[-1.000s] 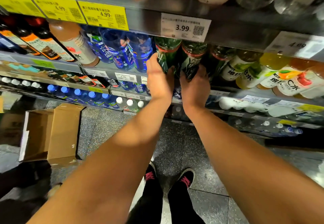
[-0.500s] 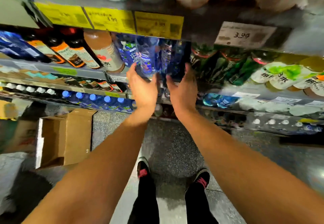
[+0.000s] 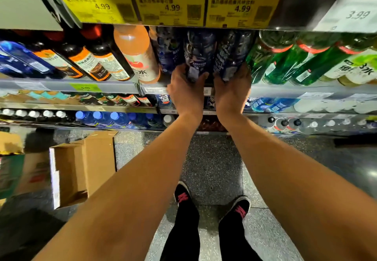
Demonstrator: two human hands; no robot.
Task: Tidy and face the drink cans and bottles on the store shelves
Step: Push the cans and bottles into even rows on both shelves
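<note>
- View from a head camera, looking forward and down at store shelves of drinks.
- Both bare arms reach forward to the middle shelf point(image 3: 91, 84), hands side by side and close together.
- The left hand point(image 3: 186, 92) is cupped around the base of a dark blue bottle point(image 3: 199, 52), thumb against the bottle's lower label.
- The right hand point(image 3: 231, 91) is cupped around the base of a second blue bottle point(image 3: 231, 54) just to the right, fingers curled round its lower part.
- The two blue bottles stand side by side at the shelf's front edge, touching or nearly touching; a third blue bottle point(image 3: 169, 50) stands just to their left.
- Left of the blue ones is an orange bottle point(image 3: 134, 50), then dark bottles with orange labels point(image 3: 85, 60).
- Right of the blue ones are green bottles point(image 3: 285, 60), then pale yellow-green bottles point(image 3: 355, 68).
- Yellow price tags point(image 3: 169, 7) reading 4.99 hang on the shelf edge above; a white tag point(image 3: 355, 15) reads 3.99.
- Lower shelves hold more bottles, including blue-capped ones point(image 3: 98, 115).
- An open cardboard box point(image 3: 85, 166) lies on the speckled floor point(image 3: 212, 168) to the left.
- The person's black shoes with pink marks point(image 3: 183, 195) show below.
</note>
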